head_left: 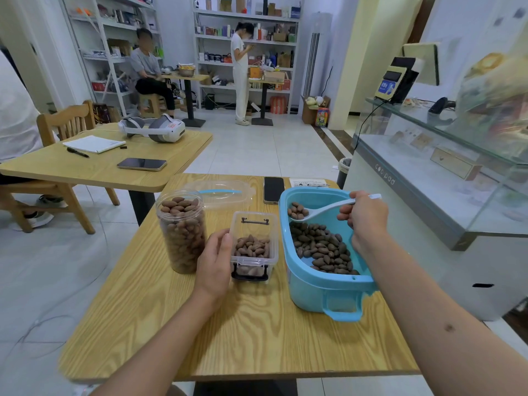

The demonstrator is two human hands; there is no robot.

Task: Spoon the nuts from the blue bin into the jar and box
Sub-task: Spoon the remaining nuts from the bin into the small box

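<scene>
A white spoon (320, 209) was gripped by its handle in the curled fingers of the right hand (367, 217), which was held above the far part of the blue bin (320, 290). A few nuts lay in the spoon's bowl, raised over the bin's far left corner, while the rest of the nuts (321, 248) were heaped on the bin's floor below and just left of that hand. The bin stood at the right side of the wooden desk (257, 338). Just left of it the small clear box (253, 247) was seen, partly filled with nuts, its black latch toward the viewer. The left hand (215, 260) was pressed against the box's left wall, thumb and fingers curved around that side. Directly left of this hand, touching or nearly so, the tall clear jar (183, 232) stood upright, filled almost to the rim. Behind the jar and box a clear lid (223, 192) lay flat, and a dark phone (273, 189) lay beside it, near the bin's far edge.
</scene>
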